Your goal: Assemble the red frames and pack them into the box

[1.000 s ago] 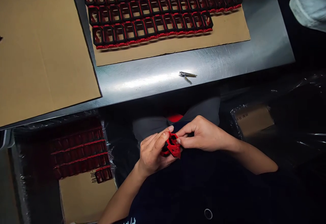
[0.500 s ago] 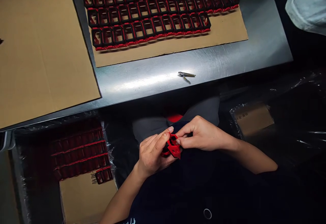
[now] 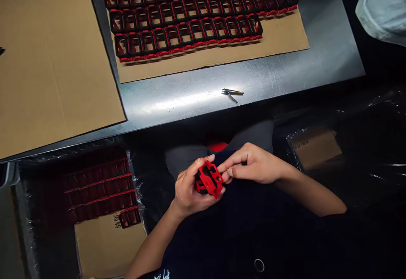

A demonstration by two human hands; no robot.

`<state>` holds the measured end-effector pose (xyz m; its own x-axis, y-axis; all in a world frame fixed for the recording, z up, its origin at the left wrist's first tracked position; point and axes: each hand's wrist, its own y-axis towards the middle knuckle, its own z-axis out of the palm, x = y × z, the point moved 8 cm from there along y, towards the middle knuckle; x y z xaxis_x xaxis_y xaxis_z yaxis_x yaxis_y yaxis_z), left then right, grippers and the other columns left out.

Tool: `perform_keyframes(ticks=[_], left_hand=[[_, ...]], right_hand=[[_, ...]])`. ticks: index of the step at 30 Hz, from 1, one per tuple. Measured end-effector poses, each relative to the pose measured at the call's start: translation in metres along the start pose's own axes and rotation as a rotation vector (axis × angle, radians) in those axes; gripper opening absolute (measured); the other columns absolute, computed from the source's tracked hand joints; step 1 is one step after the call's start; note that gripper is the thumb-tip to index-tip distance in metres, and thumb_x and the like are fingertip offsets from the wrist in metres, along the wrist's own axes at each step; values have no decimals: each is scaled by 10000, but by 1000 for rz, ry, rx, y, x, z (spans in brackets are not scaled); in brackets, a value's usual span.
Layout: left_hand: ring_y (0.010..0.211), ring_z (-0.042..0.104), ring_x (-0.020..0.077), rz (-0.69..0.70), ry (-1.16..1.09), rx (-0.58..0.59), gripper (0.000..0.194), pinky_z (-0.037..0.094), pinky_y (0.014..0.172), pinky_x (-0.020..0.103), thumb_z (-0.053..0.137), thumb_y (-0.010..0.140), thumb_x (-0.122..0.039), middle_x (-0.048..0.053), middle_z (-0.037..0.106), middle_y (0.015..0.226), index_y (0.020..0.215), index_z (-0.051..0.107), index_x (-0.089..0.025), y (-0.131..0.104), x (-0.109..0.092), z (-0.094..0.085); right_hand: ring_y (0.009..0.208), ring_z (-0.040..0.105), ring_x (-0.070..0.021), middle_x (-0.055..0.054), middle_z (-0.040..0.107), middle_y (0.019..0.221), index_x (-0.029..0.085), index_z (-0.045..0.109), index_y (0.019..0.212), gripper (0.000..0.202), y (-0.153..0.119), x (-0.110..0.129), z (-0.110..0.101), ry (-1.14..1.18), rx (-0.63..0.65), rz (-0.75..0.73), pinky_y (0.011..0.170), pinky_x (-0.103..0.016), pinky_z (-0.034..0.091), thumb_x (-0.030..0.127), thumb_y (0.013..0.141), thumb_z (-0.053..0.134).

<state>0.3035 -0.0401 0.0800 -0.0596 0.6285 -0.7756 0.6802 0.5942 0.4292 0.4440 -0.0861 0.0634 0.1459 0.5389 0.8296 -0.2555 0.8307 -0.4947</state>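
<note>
Over my lap, my left hand (image 3: 189, 190) is wrapped round a red and black plastic frame (image 3: 209, 180), its red side tilted up and its openings showing. The fingers behind the part are partly hidden. My right hand (image 3: 250, 167) is at the frame's right edge with thumb and fingers drawn together, fingertips against the red rim. Whether something small sits between those fingertips cannot be seen.
Rows of similar black and red frames (image 3: 185, 34) stand on cardboard (image 3: 222, 57) on the metal table (image 3: 165, 97). Small metal tools (image 3: 233, 93) lie near its edge. A large cardboard sheet (image 3: 57, 67) is left; more frames (image 3: 130, 217) sit in a plastic-lined box below.
The held frame has turned so that more of its red face and openings show. My right thumb has drawn back slightly from it, and my left thumb has shifted up along the edge.
</note>
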Motion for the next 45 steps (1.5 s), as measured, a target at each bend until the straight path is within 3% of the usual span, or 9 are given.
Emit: perform_keyframes(ticks=[3,9,15,18,23,27,34,45], left_hand=[[1019,771,298,-120,-84,6,905,662,824,383,833,769,-404,196,733,1215,1506,357,-182,-5,9,3],[1018,773,283,-195,-153,27,877,649,865,379,849,750,-376,183,738,1217,1473,387,-193,-5,14,6],[1089,747,306,-234,-248,49,897,627,925,431,857,741,-380,202,719,1256,1473,374,-191,-7,20,10],[1116,734,316,-260,-298,50,875,616,939,453,829,778,-396,235,686,1305,1483,353,-189,-10,24,13],[1120,730,317,-249,-345,73,931,624,902,452,820,799,-389,265,642,1357,1536,279,-219,-12,29,20],[1065,749,281,-204,-344,56,980,640,845,420,820,804,-410,252,627,1376,1577,230,-288,-14,33,21],[1155,714,286,-192,-389,50,920,637,872,428,747,863,-463,218,620,1389,1591,201,-327,-16,35,25],[1229,669,309,-290,-523,52,903,628,885,431,755,837,-525,218,601,1408,1559,260,-304,-26,48,34]], right_hand=[[774,747,-178,-47,807,821,151,816,1023,261,1,-4,-4,-5,-56,15,770,-284,561,215,824,660],[724,718,-159,-46,779,765,130,791,942,211,6,-14,-1,72,-52,23,747,-283,533,297,872,682],[795,723,-154,-50,782,882,147,728,1032,245,7,-26,-2,241,-74,61,824,-318,553,202,793,722],[807,720,-155,-59,778,913,142,699,1039,276,5,-29,2,287,-23,99,829,-325,547,192,769,723],[787,697,-148,-46,756,890,140,660,1114,355,3,-26,10,279,44,71,816,-318,523,243,784,741],[770,669,-130,-28,725,900,159,672,1121,375,3,-22,11,215,5,41,760,-277,516,279,781,774],[788,660,-128,-14,699,902,175,665,1180,475,3,-24,11,137,-61,47,717,-245,520,305,756,834],[703,642,-107,7,704,832,163,674,1097,464,7,-26,11,186,-133,46,700,-246,503,279,698,882]])
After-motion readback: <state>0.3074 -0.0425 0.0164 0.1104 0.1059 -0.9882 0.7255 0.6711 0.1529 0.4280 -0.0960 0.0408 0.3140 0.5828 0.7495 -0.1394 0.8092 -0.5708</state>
